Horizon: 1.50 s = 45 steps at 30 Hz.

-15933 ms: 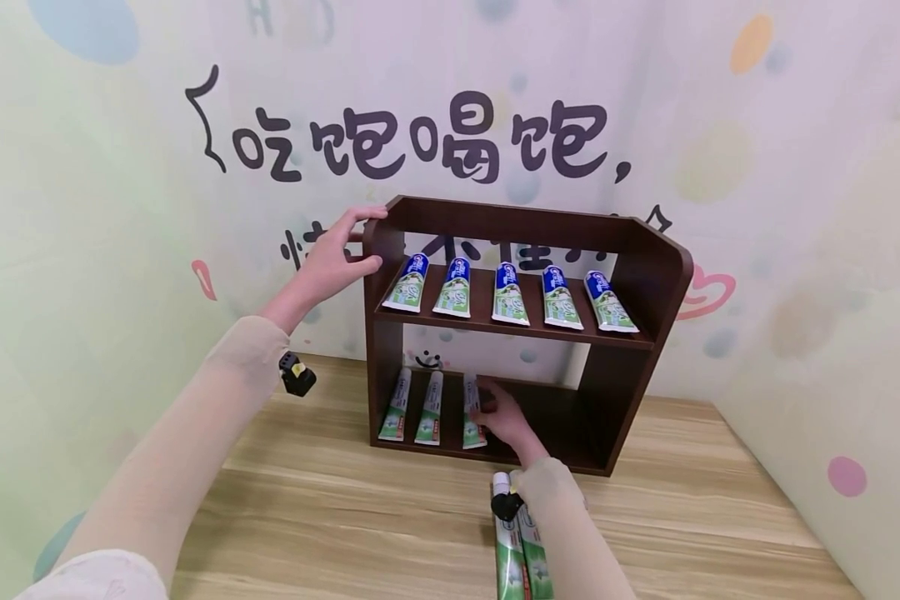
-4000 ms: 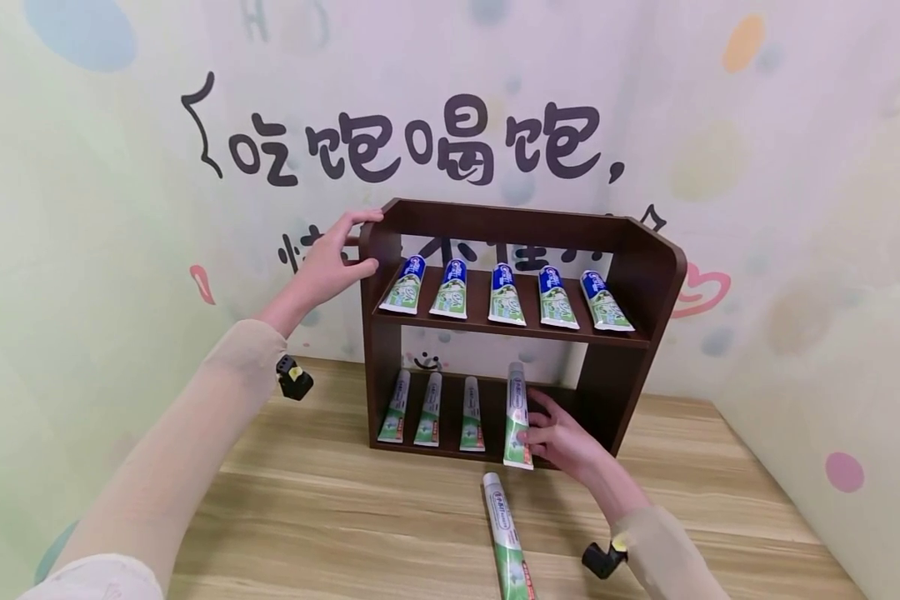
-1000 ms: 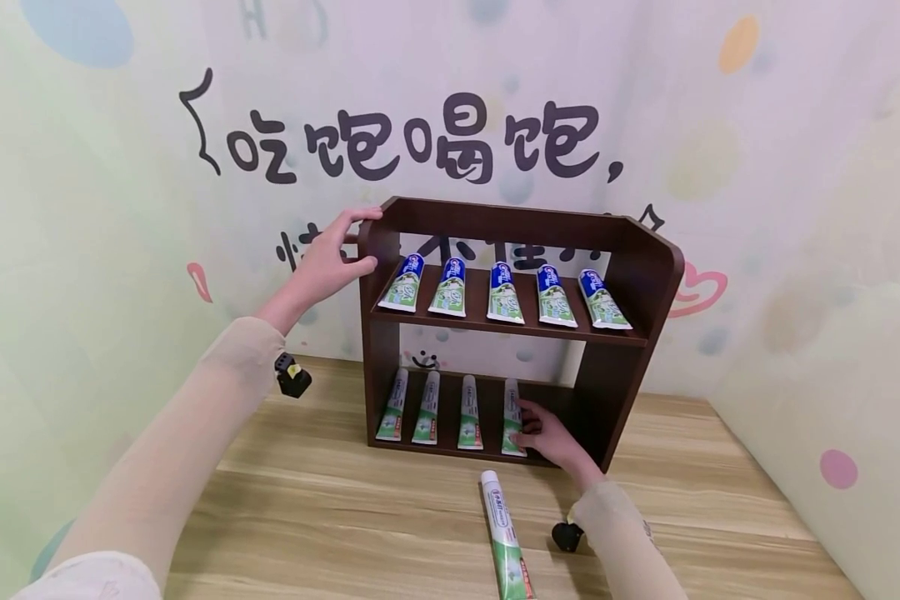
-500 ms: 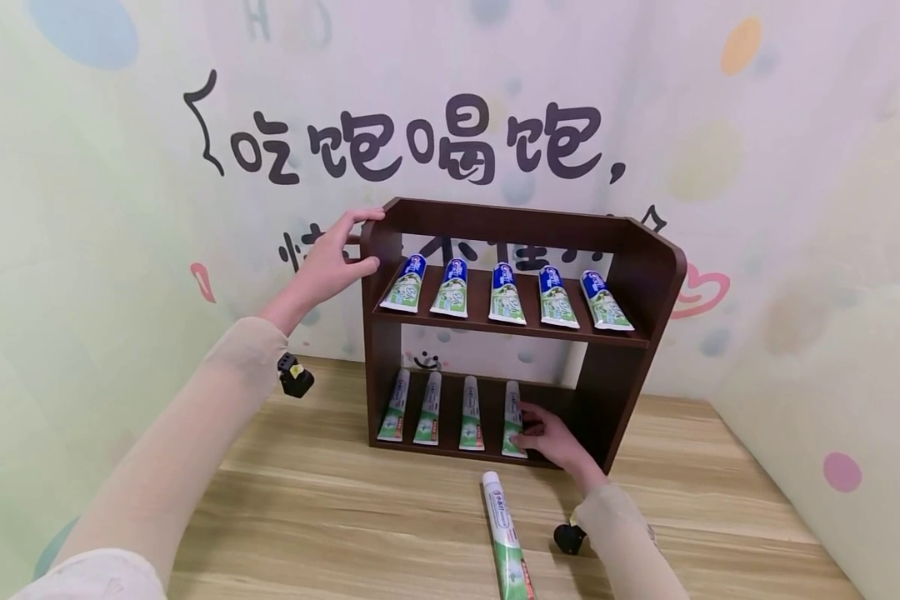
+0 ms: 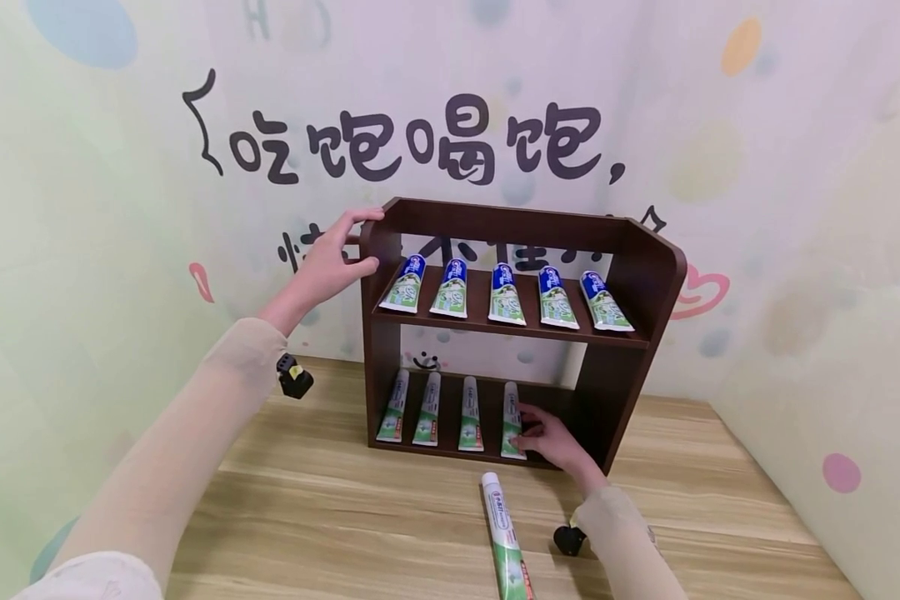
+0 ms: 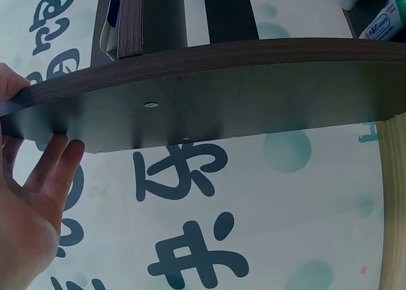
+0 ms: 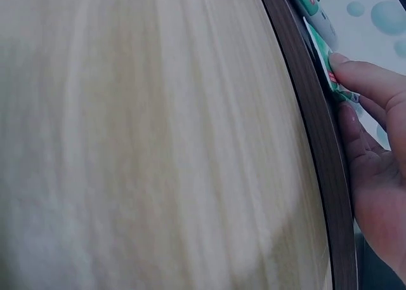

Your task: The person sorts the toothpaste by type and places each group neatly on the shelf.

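Note:
In the head view a dark brown two-tier shelf stands on the table. My left hand holds the upper left side panel, its thumb at the front edge; the left wrist view shows fingers against the outer face. Low in the shelf, my right hand pinches a white-and-green toothpaste tube near its flat end. That tube lies on the lower tier, cap toward the back, fourth from the left. In the right wrist view, thumb and fingers meet at the tube's green end.
Three matching tubes lie left of the held one, including a toothpaste tube. Several blue-and-green tubes line the upper tier. Another white-and-green tube lies on the wooden table in front. A printed backdrop stands behind the shelf.
Since 15.9 s ago, one of two tubes on the table has gone to the lower tier. From 4 s ago it moved back and down there; over the last second, both hands stay nearly still.

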Each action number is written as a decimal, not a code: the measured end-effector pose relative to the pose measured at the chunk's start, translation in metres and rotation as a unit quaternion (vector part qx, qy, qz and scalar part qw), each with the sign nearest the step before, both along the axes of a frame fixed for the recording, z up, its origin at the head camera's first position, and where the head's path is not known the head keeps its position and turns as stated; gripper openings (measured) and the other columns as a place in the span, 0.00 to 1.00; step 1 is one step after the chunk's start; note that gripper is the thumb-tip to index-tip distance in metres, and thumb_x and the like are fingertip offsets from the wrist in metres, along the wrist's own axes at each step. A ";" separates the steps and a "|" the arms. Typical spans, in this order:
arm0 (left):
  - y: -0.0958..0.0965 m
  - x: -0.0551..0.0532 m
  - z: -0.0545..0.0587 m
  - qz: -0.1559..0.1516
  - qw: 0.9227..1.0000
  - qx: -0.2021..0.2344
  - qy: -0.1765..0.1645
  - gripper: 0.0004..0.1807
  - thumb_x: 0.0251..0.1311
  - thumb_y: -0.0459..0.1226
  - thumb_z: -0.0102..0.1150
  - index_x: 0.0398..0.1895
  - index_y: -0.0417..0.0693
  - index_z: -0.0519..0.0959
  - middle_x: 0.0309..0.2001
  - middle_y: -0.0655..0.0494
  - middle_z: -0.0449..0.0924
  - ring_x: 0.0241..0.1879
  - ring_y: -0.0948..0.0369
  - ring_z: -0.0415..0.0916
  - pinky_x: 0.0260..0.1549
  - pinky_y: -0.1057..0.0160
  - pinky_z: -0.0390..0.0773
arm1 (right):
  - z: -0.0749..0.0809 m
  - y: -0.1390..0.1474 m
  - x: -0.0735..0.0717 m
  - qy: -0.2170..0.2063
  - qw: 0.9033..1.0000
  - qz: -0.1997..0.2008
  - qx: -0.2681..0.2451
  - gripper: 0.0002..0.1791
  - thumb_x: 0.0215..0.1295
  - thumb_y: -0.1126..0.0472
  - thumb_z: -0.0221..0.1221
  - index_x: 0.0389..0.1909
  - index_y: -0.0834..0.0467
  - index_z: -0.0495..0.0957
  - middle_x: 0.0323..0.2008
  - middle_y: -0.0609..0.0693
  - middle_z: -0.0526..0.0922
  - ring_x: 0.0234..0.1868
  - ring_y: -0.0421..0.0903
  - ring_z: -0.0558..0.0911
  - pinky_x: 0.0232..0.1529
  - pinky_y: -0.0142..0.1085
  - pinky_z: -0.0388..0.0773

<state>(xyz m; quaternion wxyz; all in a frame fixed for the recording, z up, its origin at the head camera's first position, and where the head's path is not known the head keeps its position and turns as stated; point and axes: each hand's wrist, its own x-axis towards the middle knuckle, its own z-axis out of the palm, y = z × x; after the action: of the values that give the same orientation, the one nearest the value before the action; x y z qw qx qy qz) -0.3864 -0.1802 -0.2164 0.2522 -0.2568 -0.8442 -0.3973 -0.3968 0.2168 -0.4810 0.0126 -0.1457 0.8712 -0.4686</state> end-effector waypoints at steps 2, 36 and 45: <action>0.000 0.000 0.000 -0.001 1.000 0.001 -0.001 0.33 0.62 0.32 0.58 0.70 0.58 0.63 0.76 0.60 0.59 0.62 0.45 0.71 0.52 0.43 0.81 | 0.000 0.000 0.000 0.001 1.000 -0.002 0.001 0.39 0.59 0.63 0.68 0.71 0.60 0.65 0.62 0.65 0.73 0.45 0.47 0.80 0.42 0.36 0.79; 0.000 0.001 0.001 -0.003 1.000 0.004 -0.004 0.32 0.63 0.34 0.58 0.70 0.59 0.63 0.76 0.60 0.58 0.62 0.45 0.70 0.53 0.43 0.81 | 0.001 -0.004 -0.002 -0.002 0.999 -0.036 -0.010 0.36 0.57 0.65 0.67 0.68 0.60 0.68 0.60 0.63 0.75 0.48 0.50 0.79 0.46 0.38 0.79; 0.001 0.002 0.001 -0.005 1.000 0.002 -0.005 0.32 0.63 0.34 0.59 0.70 0.59 0.63 0.76 0.59 0.59 0.62 0.46 0.70 0.53 0.44 0.82 | -0.002 -0.006 0.003 0.006 0.999 -0.042 -0.019 0.36 0.58 0.64 0.67 0.68 0.62 0.67 0.59 0.64 0.75 0.51 0.53 0.77 0.50 0.40 0.77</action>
<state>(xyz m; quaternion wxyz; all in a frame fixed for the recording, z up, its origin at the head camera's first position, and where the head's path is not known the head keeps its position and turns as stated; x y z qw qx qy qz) -0.3845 -0.1794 -0.2153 0.2466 -0.2586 -0.8433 -0.4013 -0.3939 0.2105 -0.4826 -0.0147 -0.1121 0.8674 -0.4846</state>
